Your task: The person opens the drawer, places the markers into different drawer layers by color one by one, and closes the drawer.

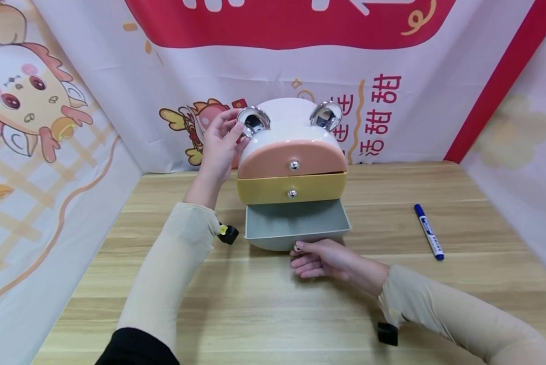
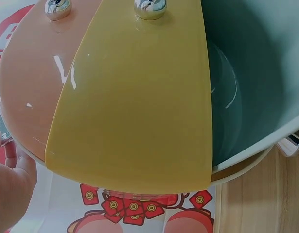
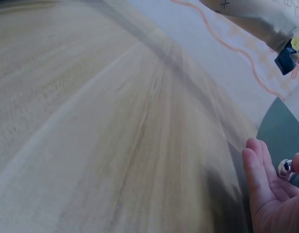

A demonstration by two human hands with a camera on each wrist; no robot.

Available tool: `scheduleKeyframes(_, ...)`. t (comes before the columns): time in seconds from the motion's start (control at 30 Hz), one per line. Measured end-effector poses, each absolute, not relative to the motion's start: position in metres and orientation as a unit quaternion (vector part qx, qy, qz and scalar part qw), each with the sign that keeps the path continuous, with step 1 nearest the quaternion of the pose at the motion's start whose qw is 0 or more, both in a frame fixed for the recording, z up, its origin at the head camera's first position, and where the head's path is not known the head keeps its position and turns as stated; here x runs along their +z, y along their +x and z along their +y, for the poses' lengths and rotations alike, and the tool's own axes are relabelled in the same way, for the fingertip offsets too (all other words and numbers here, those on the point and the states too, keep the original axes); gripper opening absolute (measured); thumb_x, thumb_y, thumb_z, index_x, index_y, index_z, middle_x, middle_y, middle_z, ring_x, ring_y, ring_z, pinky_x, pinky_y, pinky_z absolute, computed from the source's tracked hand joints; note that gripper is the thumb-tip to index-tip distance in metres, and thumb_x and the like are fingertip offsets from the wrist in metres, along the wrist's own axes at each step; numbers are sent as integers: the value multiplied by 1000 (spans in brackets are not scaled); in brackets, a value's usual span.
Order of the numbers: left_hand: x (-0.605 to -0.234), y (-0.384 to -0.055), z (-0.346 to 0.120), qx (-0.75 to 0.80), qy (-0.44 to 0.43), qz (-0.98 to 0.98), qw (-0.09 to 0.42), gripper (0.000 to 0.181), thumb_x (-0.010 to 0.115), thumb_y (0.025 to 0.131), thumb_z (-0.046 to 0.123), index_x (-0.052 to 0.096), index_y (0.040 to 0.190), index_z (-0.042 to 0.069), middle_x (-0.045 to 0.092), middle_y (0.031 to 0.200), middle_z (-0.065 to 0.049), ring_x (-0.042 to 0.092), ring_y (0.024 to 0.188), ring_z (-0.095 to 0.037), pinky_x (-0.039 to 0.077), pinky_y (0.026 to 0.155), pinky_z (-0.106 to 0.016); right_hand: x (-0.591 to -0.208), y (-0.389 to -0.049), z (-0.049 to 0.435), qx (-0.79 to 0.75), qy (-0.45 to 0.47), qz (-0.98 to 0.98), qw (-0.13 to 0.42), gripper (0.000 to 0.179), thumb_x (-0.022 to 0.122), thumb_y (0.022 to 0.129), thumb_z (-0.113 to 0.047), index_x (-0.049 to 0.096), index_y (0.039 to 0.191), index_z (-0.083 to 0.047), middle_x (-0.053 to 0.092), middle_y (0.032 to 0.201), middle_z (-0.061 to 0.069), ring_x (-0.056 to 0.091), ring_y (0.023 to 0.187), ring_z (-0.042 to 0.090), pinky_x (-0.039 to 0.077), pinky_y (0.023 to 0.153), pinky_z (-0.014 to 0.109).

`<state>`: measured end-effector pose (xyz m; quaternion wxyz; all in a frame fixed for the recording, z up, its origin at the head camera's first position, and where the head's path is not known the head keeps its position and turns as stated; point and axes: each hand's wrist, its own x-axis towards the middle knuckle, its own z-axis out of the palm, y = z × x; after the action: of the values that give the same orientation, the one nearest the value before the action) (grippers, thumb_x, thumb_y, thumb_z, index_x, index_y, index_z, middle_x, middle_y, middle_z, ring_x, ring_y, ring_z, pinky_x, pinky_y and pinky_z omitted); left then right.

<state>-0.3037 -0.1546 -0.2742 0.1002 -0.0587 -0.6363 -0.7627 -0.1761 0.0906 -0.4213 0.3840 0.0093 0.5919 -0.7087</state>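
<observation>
A frog-shaped drawer box [image 1: 284, 119] with a white top stands on the table. Its peach top drawer [image 1: 273, 159] and yellow middle drawer [image 1: 265, 188] are in, while the grey-green bottom drawer [image 1: 273, 243] is pulled out and bare inside. My left hand [image 1: 222, 142] holds the box's left silver eye [image 1: 254, 121], thumb at the front of its rim. Low in front, my right hand [image 1: 325, 260] pinches the bottom drawer's silver knob [image 3: 285, 168] between thumb and fingers. The right wrist view shows its other fingers reaching below the knob.
A blue-capped marker [image 1: 429, 232] lies on the wooden table [image 1: 236, 309] to the right of the box. Printed cloth [image 1: 181, 71] hangs close behind it and along both sides. A black wrist device [image 1: 228, 234] sits near the drawer's left corner.
</observation>
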Motion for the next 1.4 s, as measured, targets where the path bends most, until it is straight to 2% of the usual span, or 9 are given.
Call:
scheduleKeyframes(0.43, -273, -303, -156, -764, -57, -635, 99, 29, 60, 103, 9, 64, 130, 17, 59, 123, -9, 59, 112, -22, 59, 92, -30, -420, -173, 92, -698, -5, 603, 387, 46, 48, 110, -25, 52, 135, 14, 75, 92, 10, 74, 79, 16, 63, 80, 33)
scheduleKeyframes(0.7, -272, -304, -156, -764, -61, -634, 97, 29, 60, 103, 9, 64, 130, 18, 59, 125, -9, 59, 115, -23, 58, 93, -31, -411, -175, 110, -640, -84, 648, 405, 44, 52, 106, -17, 54, 136, 15, 74, 106, 19, 74, 87, 19, 63, 83, 37)
scheduleKeyframes(0.77, -271, -304, -156, -765, -60, -633, 98, 29, 60, 103, 9, 65, 130, 18, 59, 125, -9, 59, 115, -23, 58, 93, -31, -406, -176, 115, -623, -118, 662, 401, 43, 52, 106, -16, 55, 135, 15, 73, 111, 21, 74, 91, 22, 62, 85, 38)
scheduleKeyframes(0.93, -272, -305, -156, -766, -61, -633, 95, 29, 60, 103, 9, 64, 130, 18, 59, 124, -9, 60, 114, -23, 58, 94, -31, -384, -177, 125, -583, -193, 688, 387, 40, 52, 107, -17, 58, 133, 13, 70, 118, 23, 69, 106, 40, 59, 92, 47)
scheduleKeyframes(1.0, -272, -305, -156, -766, -60, -633, 94, 28, 60, 104, 9, 64, 130, 18, 59, 124, -8, 60, 114, -22, 58, 94, -31, -373, -179, 129, -579, -211, 689, 380, 39, 51, 108, -17, 58, 133, 12, 69, 121, 24, 68, 108, 40, 58, 94, 49)
scheduleKeyframes(1.07, -272, -305, -156, -765, -58, -635, 95, 29, 60, 104, 10, 64, 130, 18, 59, 124, -8, 60, 114, -22, 58, 94, -31, -362, -181, 133, -582, -227, 687, 371, 39, 50, 109, -16, 57, 134, 14, 67, 124, 26, 69, 108, 36, 56, 96, 51)
scheduleKeyframes(1.17, -272, -305, -156, -764, -58, -635, 95, 29, 59, 104, 10, 64, 131, 18, 59, 124, -8, 59, 114, -22, 58, 94, -31, -348, -183, 139, -585, -233, 699, 339, 39, 49, 109, -16, 56, 133, 14, 65, 125, 29, 70, 106, 29, 57, 96, 47)
scheduleKeyframes(1.3, -273, -305, -156, -765, -57, -635, 90, 30, 59, 104, 9, 63, 132, 17, 59, 123, -8, 59, 114, -22, 58, 94, -31, -335, -181, 145, -577, -246, 731, 269, 38, 53, 109, -21, 60, 130, 9, 68, 124, 24, 68, 109, 39, 58, 95, 43)
scheduleKeyframes(1.4, -273, -304, -156, -766, -57, -634, 88, 30, 59, 104, 9, 63, 133, 16, 59, 123, -8, 59, 114, -22, 58, 94, -31, -329, -179, 149, -578, -258, 742, 220, 35, 54, 108, -20, 62, 128, 7, 68, 122, 22, 66, 110, 45, 58, 95, 47)
